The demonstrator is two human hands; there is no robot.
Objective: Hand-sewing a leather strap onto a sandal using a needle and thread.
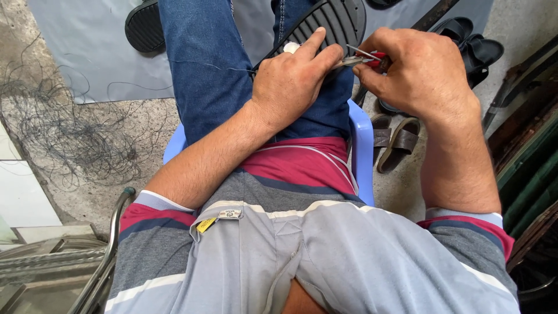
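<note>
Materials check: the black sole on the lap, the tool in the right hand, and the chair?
Black sole: looks like matte moulded rubber or foam, with a dotted tread pattern. Tool in the right hand: bare shiny metal jaws, red handles that seem plastic-coated. Chair: smooth pale blue plastic, by its slight sheen and rounded moulded edge. The left hand steadies the sole.
</note>
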